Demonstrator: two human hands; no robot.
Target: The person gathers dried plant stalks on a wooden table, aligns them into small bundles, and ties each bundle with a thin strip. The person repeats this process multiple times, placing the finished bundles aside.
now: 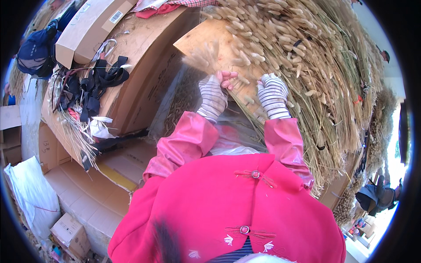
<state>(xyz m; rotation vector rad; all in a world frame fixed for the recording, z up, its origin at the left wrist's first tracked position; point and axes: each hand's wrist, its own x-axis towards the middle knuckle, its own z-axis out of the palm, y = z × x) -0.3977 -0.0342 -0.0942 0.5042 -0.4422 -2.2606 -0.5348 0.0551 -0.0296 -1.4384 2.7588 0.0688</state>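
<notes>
My left hand (214, 93), in a striped fingerless glove, is closed around a small bunch of dried bunny-tail grass (201, 59). Its fluffy heads stick out above the hand and look blurred. Some fingertips of this hand point to the right. Beside it is my right hand (273, 93), gloved the same way, its fingers curled at the edge of a large pile of dried bunny-tail grass (296, 65). Whether it pinches a stem is hidden. Under and between the hands lies a wooden board (210, 36) with loose heads and stems on it.
To the left, a big cardboard box (144, 65) carries black straps (105, 75) and a long carton (92, 29). An open cardboard box (95, 187) stands lower left, near a small carton (70, 235). A person (378, 194) is at the far right.
</notes>
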